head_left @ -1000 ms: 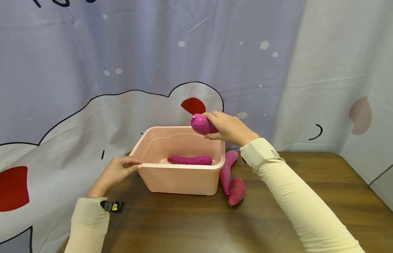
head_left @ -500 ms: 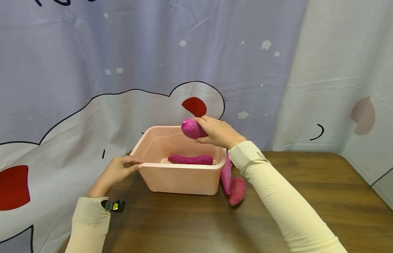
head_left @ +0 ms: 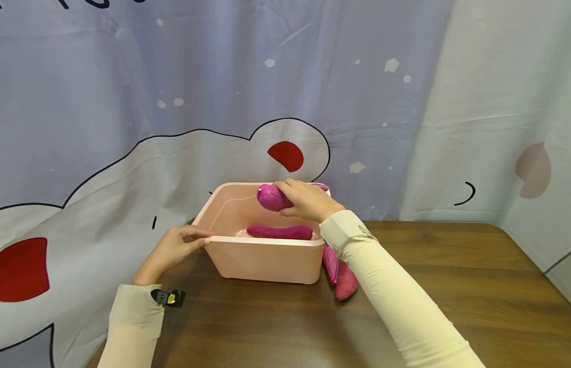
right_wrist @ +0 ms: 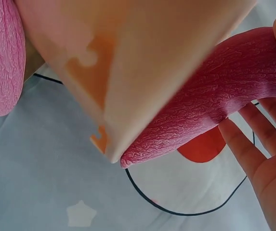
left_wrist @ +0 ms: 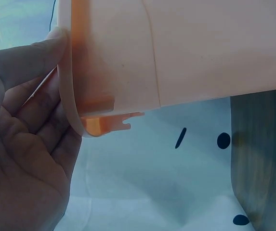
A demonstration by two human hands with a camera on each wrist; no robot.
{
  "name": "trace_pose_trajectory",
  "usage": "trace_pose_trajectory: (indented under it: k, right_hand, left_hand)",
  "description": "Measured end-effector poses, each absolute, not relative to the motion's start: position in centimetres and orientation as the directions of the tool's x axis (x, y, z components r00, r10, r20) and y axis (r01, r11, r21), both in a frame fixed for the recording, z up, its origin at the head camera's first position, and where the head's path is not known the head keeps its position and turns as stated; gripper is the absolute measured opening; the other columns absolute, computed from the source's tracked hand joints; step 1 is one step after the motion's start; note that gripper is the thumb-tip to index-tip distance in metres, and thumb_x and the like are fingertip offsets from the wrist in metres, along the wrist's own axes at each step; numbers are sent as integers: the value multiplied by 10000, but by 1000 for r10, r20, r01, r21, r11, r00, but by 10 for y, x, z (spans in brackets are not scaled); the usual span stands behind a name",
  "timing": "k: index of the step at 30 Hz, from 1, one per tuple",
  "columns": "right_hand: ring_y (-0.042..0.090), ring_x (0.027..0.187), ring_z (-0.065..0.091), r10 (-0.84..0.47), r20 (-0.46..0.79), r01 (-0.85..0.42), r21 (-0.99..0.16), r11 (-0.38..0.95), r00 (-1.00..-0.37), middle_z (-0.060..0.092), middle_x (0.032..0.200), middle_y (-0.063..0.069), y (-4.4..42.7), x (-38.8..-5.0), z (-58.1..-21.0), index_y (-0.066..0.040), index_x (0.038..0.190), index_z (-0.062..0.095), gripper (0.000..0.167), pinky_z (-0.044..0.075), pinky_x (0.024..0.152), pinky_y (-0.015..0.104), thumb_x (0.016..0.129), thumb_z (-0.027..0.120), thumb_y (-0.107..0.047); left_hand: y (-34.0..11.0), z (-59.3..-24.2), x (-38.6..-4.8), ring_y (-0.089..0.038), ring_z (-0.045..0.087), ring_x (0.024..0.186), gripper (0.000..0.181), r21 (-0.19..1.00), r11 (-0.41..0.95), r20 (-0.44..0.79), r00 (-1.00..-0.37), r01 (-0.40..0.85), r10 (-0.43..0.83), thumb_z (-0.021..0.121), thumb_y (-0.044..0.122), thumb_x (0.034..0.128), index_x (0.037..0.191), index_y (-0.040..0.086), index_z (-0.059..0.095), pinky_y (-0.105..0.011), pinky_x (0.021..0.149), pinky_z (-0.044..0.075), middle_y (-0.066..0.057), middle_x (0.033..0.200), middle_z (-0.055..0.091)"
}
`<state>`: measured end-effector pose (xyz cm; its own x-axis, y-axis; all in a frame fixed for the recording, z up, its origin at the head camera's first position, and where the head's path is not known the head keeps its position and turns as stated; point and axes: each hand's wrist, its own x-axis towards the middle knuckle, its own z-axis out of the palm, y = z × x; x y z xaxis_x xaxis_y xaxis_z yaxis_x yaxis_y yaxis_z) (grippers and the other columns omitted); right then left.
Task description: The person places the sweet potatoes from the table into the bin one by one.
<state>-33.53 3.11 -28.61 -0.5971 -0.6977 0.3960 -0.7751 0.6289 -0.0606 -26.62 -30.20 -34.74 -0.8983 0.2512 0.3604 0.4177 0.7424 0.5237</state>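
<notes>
A light pink plastic bin [head_left: 267, 260] stands on the table, with one long magenta sweet potato [head_left: 280, 232] lying inside. My left hand [head_left: 172, 253] pinches the bin's near left corner; in the left wrist view its thumb and fingers [left_wrist: 36, 115] lie on either side of the rim [left_wrist: 65, 82]. Above the bin's right part, my right hand [head_left: 310, 201] grips another magenta sweet potato [head_left: 271, 198] from above. The right wrist view shows this held sweet potato [right_wrist: 215, 86] between thumb and fingers, its tapered end beyond the bin's corner.
Beside the bin's right wall, a magenta sweet potato [head_left: 330, 263] and a redder one [head_left: 346, 282] lie on the wooden table [head_left: 432, 291], partly behind my right sleeve. A printed curtain [head_left: 211, 92] hangs behind the table.
My right hand has moved left and down with the sweet potato, from above the bin's right edge to over its opening. My left hand still pinches the corner.
</notes>
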Motion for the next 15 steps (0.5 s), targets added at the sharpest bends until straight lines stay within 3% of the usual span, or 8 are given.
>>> trace_pose_trajectory:
  k: [7,11,15]
  right_hand:
    - [201,1118,584,-659,297,-710,-109,696,-691,595,1211,46,22,-334,-289,-158,1352,494,606,485,963,363,825,772,-266]
    - [189,1169,567,-663,263,-705,-120,699,-701,588,1277,29,19,-335,-292,-159,1349,507,598,464,1003,354,820,777,-230]
    - [196,1133,586,-685,227,-717,-106,689,-692,617,1232,43,18,-335,-294,-143,1315,529,565,470,991,351,814,780,-208]
  left_hand:
    - [-301,-347,-267,-302,648,958,190,534,737,359,-900,414,246,709,159,874,1020,47,756,-471,819,518,-124,993,735]
    - [-301,-347,-267,-302,646,956,194,542,731,356,-901,414,246,710,158,873,1021,40,754,-475,816,520,-128,993,735]
    - [-301,-347,-267,-303,647,959,197,541,732,357,-901,414,246,710,156,873,1023,37,753,-445,808,522,-127,995,735]
